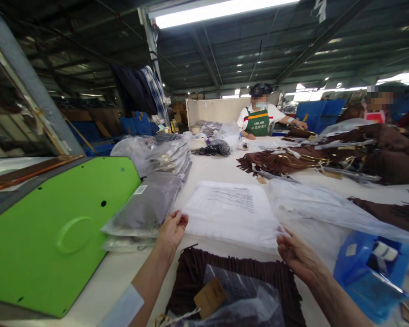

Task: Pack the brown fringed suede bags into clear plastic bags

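A flat, translucent plastic bag with printed text lies on the white table in front of me, perhaps on top of others like it. My left hand pinches its near left corner between thumb and fingers. At the near right corner, my right hand grips the edge with curled fingers. Closer to me, just below the bag, lies a dark brown fringed item. On it rest a brown cardboard tag on a string and a piece of clear plastic.
Packed grey bundles are stacked at left beside a green machine panel. Brown fringed goods pile up at right, above loose plastic bags and a blue bin. A co-worker in a green apron is across the table.
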`<state>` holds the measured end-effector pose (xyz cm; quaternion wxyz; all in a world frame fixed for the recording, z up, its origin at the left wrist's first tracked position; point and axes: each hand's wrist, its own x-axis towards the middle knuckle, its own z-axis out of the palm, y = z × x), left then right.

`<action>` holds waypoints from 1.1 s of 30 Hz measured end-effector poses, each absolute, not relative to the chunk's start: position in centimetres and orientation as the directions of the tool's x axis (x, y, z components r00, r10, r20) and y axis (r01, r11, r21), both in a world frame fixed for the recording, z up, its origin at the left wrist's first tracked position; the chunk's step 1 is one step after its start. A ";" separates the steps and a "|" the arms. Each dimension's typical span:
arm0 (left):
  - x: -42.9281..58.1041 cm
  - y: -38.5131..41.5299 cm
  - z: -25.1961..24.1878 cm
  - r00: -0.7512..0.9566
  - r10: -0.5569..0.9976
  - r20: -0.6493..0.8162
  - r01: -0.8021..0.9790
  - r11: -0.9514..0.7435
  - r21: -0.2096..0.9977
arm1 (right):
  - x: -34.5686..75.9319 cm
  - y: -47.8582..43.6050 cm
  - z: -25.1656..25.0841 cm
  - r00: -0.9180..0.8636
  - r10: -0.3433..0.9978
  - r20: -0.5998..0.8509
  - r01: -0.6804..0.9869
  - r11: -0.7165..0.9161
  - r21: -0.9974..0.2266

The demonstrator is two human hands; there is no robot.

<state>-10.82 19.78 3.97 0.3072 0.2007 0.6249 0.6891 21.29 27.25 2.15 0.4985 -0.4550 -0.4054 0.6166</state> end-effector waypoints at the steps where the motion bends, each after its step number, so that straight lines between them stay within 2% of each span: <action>1: -10.7 19.6 3.9 -0.730 0.677 -0.094 -0.166 -0.042 0.985 | 21.5 27.2 2.1 -0.102 0.982 -0.160 -0.242 -0.181 -0.953; 6: -9.9 18.2 3.0 -0.683 0.730 -0.005 -0.009 -0.001 1.000 | 22.5 26.7 1.6 -0.123 0.980 -0.157 -0.146 -0.174 -0.974; 13: -9.7 15.7 2.1 -0.530 0.844 0.076 0.323 0.119 0.939 | 23.0 24.2 1.2 -0.146 0.979 -0.141 0.151 -0.119 -0.981; 15: -9.6 14.7 1.9 -0.499 0.860 0.106 0.385 0.110 0.916 | 23.2 23.1 1.3 -0.111 0.987 -0.118 0.295 -0.080 -0.952; 19: -9.0 13.0 1.4 -0.477 0.869 0.131 0.514 0.155 0.844 | 23.5 21.5 1.4 -0.053 0.994 -0.094 0.579 -0.046 -0.814; 25: -7.8 11.9 1.1 -0.618 0.786 0.028 0.453 0.327 0.829 | 23.1 20.4 1.5 0.019 0.983 -0.184 0.667 -0.149 -0.730; 29: -7.5 11.9 1.4 -0.712 0.701 -0.027 0.375 0.412 0.830 | 22.8 19.7 1.3 0.087 0.973 -0.214 0.666 -0.217 -0.714; 33: -7.2 11.9 1.6 -0.771 0.635 -0.039 0.326 0.447 0.833 | 23.2 19.5 0.6 0.080 0.971 -0.223 0.658 -0.220 -0.720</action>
